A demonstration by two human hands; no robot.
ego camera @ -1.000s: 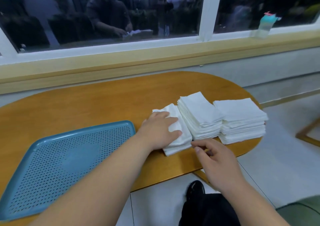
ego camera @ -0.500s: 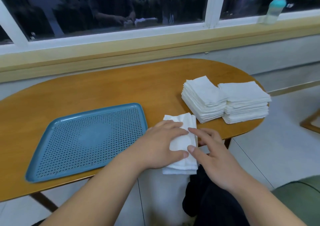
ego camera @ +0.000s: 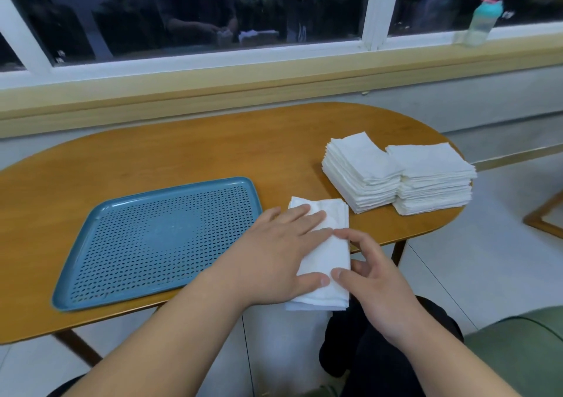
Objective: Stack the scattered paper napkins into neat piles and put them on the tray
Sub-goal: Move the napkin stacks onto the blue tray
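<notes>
The oval wooden table (ego camera: 182, 153) runs from 9 o'clock to 3 o'clock under a long window (ego camera: 373, 9) with white frames and dark glass full of dim reflections. A pale wooden sill (ego camera: 274, 92) lies between glass and table; at 1 o'clock a bottle (ego camera: 483, 22) with a teal cap stands on it. The floor (ego camera: 487, 259) is pale tile, and a green cushion (ego camera: 518, 351) shows at 4 o'clock.

The small napkin pile (ego camera: 329, 253) lies at the table's near edge, its near end hanging over that edge. The left hand (ego camera: 283, 253) presses flat on it, fingers straight and spread, gripping nothing. The right hand (ego camera: 374, 281) is loosely open too; its index fingertip and thumb tip touch the pile's right side.

The blue perforated tray (ego camera: 137, 244) sits at 9 o'clock of that pile, just beside the left hand, with no napkins on it. At 2 o'clock of the small pile, two tall stacks stand touching each other: the left tall stack (ego camera: 362, 168) and the right tall stack (ego camera: 432, 171), the latter near the table's rounded end.
</notes>
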